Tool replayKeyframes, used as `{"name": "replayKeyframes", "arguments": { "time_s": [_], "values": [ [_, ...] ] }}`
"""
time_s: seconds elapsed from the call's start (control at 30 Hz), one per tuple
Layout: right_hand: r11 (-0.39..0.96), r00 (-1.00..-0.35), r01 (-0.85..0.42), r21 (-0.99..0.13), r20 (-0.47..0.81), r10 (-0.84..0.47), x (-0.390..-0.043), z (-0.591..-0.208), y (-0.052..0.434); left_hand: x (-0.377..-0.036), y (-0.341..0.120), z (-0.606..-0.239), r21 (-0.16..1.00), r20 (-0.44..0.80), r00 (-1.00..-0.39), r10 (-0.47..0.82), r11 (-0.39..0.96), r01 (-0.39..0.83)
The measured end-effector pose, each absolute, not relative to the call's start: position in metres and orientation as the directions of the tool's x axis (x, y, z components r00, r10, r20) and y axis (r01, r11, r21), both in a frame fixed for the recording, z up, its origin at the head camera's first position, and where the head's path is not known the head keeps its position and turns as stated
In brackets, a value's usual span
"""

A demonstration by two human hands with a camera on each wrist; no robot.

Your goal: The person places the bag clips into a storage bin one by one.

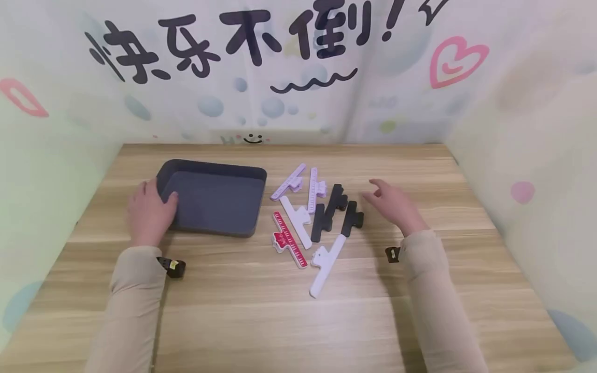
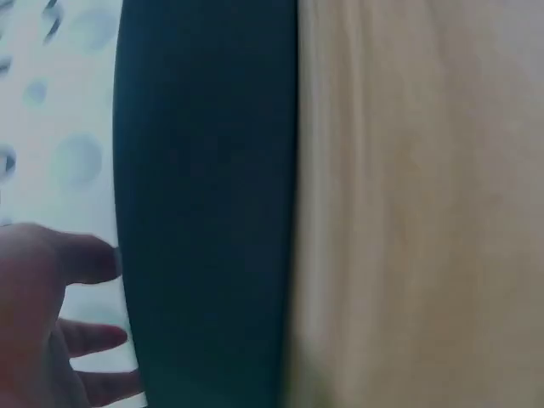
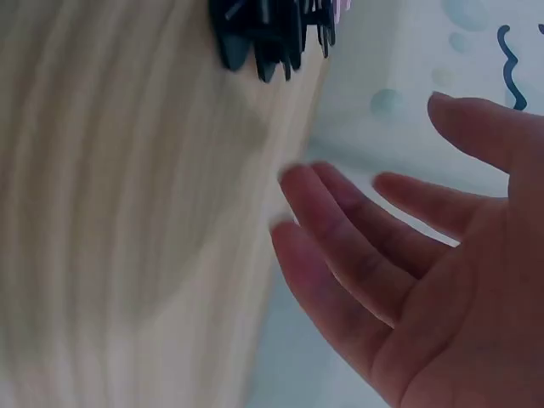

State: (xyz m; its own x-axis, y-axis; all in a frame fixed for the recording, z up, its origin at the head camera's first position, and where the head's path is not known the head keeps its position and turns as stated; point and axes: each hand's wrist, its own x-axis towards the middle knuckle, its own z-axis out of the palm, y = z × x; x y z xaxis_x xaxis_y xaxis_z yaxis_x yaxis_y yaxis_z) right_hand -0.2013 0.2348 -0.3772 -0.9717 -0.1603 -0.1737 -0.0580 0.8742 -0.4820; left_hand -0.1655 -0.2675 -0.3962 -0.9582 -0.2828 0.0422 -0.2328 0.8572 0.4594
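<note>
From the head view, our left hand (image 1: 148, 210) is gripping the dark tray (image 1: 212, 197) at its left wall on the surface (image 1: 298, 321), while our right hand (image 1: 394, 206) is hovering beside the black clips (image 1: 332, 210), fingers spread. At the left wrist, the tray (image 2: 204, 204) is filling the frame. At the right wrist, our fingers (image 3: 340, 246) are hanging relaxed, holding nothing.

Head view looks down over table (image 1: 298, 321) — wrist views close, sharing its wood

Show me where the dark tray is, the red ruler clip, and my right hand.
dark tray (image 1: 212, 204): head view, on the tray's bare inner floor.
red ruler clip (image 1: 290, 239): head view, mid-length of its red bar.
right hand (image 1: 394, 203): head view, back of the hand, fingers spread near the black clips.
</note>
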Motion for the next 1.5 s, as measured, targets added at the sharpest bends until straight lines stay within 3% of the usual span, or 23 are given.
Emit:
{"name": "replayKeyframes", "arguments": {
  "time_s": [0.23,0.33,0.47,0.67,0.93,1.23,1.5],
  "values": [
    [0.779,-0.951,0.077,-0.622,-0.28,-0.13,-0.191,-0.396,0.24,-0.152,-0.281,-0.419,0.803,-0.068,-0.847,-0.527,0.475,-0.36],
    [0.744,-0.938,0.127,-0.656,-0.323,-0.124,-0.189,-0.403,0.241,-0.148,-0.281,-0.429,0.924,-0.105,-0.79,-0.604,0.235,-0.302],
    [0.768,-0.93,0.126,-0.627,-0.345,-0.129,-0.19,-0.409,0.242,-0.143,-0.281,-0.437,0.99,-0.108,-0.736,-0.668,-0.003,-0.143],
    [0.756,-0.922,0.078,-0.65,-0.335,-0.192,-0.195,-0.412,0.238,-0.141,-0.289,-0.435,0.995,-0.076,-0.685,-0.724,-0.009,-0.101],
    [0.77,-0.913,0.078,-0.633,-0.356,-0.2,-0.197,-0.411,0.235,-0.145,-0.296,-0.43,0.995,-0.095,-0.69,-0.718,-0.043,-0.093],
    [0.564,-0.914,0.146,-0.813,-0.329,-0.239,-0.198,-0.421,0.244,-0.145,-0.298,-0.431,0.993,-0.116,-0.68,-0.724,-0.078,-0.087],
    [0.5,-0.917,0.167,-0.85,-0.32,-0.238,-0.199,-0.424,0.25,-0.139,-0.293,-0.429,0.993,-0.119,-0.683,-0.72,-0.102,-0.065]
  ]
}}
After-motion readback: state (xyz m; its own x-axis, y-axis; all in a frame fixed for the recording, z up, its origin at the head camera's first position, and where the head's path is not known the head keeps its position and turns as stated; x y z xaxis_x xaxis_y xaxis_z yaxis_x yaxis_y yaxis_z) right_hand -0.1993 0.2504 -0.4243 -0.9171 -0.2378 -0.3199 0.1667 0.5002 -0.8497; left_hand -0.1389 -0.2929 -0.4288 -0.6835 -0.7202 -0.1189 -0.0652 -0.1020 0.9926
